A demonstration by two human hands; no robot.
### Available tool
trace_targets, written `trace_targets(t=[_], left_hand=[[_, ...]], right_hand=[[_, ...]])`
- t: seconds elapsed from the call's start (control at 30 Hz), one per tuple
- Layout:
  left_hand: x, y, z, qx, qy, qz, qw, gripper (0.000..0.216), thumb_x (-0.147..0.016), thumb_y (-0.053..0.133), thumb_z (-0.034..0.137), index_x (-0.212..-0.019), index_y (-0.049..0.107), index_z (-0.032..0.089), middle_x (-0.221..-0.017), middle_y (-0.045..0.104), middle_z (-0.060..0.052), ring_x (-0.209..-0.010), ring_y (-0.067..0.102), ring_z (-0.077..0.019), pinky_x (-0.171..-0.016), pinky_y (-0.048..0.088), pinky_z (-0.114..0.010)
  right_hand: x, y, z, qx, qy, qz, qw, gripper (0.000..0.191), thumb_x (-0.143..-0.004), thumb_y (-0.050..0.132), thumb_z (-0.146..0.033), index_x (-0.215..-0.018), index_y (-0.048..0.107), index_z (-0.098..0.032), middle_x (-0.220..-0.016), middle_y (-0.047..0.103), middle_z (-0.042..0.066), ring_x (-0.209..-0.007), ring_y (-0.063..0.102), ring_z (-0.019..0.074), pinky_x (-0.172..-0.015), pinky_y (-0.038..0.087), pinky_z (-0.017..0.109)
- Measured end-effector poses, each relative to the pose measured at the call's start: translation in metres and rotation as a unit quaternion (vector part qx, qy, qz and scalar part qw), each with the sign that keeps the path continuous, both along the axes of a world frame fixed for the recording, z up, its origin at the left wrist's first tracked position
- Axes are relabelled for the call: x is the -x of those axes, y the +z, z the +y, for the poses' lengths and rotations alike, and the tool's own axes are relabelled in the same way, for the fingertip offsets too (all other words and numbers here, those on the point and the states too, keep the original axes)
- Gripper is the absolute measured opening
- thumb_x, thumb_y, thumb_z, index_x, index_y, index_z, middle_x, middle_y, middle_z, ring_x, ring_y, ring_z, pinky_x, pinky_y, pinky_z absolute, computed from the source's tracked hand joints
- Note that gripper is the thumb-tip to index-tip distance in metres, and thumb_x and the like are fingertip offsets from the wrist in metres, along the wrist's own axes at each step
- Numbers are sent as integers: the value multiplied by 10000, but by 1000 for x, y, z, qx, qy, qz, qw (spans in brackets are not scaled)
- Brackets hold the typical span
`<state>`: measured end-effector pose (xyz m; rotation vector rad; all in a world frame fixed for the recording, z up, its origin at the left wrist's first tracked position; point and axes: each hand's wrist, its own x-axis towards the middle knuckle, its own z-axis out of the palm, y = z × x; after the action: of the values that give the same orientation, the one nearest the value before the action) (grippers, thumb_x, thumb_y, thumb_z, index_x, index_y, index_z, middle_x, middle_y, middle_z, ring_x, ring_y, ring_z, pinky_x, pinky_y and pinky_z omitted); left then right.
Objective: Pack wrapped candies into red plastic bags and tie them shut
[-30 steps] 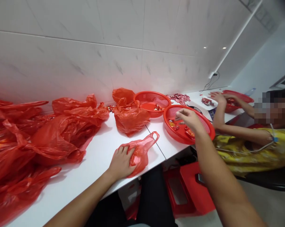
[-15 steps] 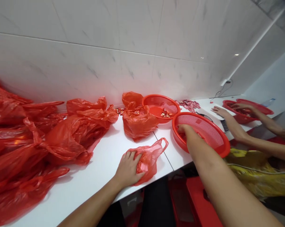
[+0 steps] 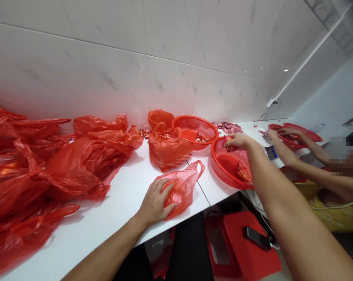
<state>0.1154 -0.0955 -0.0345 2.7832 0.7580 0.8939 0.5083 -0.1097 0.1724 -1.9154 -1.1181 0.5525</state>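
Observation:
My left hand lies on a small red plastic bag near the front edge of the white counter, fingers spread and pressing it. My right hand is raised over the near red mesh basket, its fingers closed on red-wrapped candies. More wrapped candies lie in that basket beside my forearm.
A second red basket with candies stands behind, next to a filled red bag. Many red bags pile up on the left. Another person's hands work at red baskets on the right. A phone lies on a red stool below.
My right hand has come up out of the near basket holding candies. The left hand stays on the small bag. The view shifted slightly.

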Motion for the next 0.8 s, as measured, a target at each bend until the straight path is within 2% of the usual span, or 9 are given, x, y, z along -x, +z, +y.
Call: trace_targets(t=[0.1, 0.2, 0.3, 0.37, 0.47, 0.53, 0.63, 0.73, 0.8], left_hand=[[1, 9, -2, -33, 25, -72, 997, 355, -913, 686, 363, -1237, 667, 220, -1335, 623, -152, -1274, 554, -343, -1118, 469, -535], [5, 20, -4, -46, 107, -132, 984, 316, -915, 672, 321, -1209, 634, 212, -1277, 595, -153, -1229, 548, -337, -1095, 474, -540], [15, 33, -10, -10, 192, -93, 977, 495, -920, 671, 390, -1354, 556, 182, -1354, 512, -189, -1256, 521, -368, -1091, 466, -574], [24, 37, -18, 28, 227, -28, 973, 606, -920, 663, 424, -1445, 504, 166, -1375, 497, -205, -1239, 539, -384, -1055, 487, -576], [38, 37, -33, 108, 239, 42, 964, 656, -956, 601, 419, -1528, 426, 151, -1281, 590, -184, -1136, 622, -351, -969, 532, -513], [45, 37, -39, 176, 237, 52, 954, 618, -989, 532, 378, -1548, 390, 154, -1176, 657, -143, -1047, 673, -308, -904, 549, -452], [55, 42, -40, 248, 229, 25, 941, 521, -1006, 451, 302, -1514, 421, 193, -996, 698, -64, -900, 706, -254, -808, 543, -384], [63, 55, -34, 281, 209, -30, 936, 475, -996, 478, 314, -1464, 470, 229, -932, 700, -21, -852, 707, -221, -791, 530, -346], [66, 63, -28, 297, 192, -66, 933, 467, -988, 516, 347, -1443, 494, 241, -944, 707, -14, -855, 706, -206, -802, 530, -334]], right_hand=[[10, 45, -3, 51, 134, -50, 988, 131, -814, 794, -132, -919, 715, -145, -694, 685, 14, -603, 633, 139, -595, 505, 268], [70, 63, -25, -19, 250, -230, 940, 241, -743, 835, -174, -966, 747, -191, -867, 700, 10, -726, 635, 133, -679, 494, 254], [153, 31, -41, -25, 356, -348, 867, 164, -775, 797, -169, -927, 768, -223, -1047, 658, 38, -766, 634, 134, -669, 476, 244], [195, -11, -38, 52, 427, -379, 820, 161, -835, 760, -200, -993, 779, -225, -1049, 650, 68, -690, 635, 138, -622, 461, 257], [223, -67, -18, 187, 440, -401, 782, 313, -810, 802, -217, -1121, 769, -211, -1118, 662, 111, -772, 698, 204, -656, 480, 277], [222, -83, -6, 219, 440, -390, 778, 558, -723, 899, -288, -1253, 732, -233, -1203, 653, 124, -812, 718, 227, -673, 496, 282], [205, -67, 0, 200, 428, -367, 801, 817, -705, 921, -432, -1449, 607, -305, -1339, 616, 127, -971, 723, 261, -763, 516, 294], [176, -32, -2, 127, 359, -391, 838, 669, -827, 818, -494, -1430, 614, -288, -1323, 663, 129, -1129, 687, 293, -889, 504, 330], [156, -22, -5, 100, 263, -412, 867, 566, -887, 733, -551, -1365, 650, -259, -1259, 715, 133, -1141, 685, 308, -923, 497, 365]])
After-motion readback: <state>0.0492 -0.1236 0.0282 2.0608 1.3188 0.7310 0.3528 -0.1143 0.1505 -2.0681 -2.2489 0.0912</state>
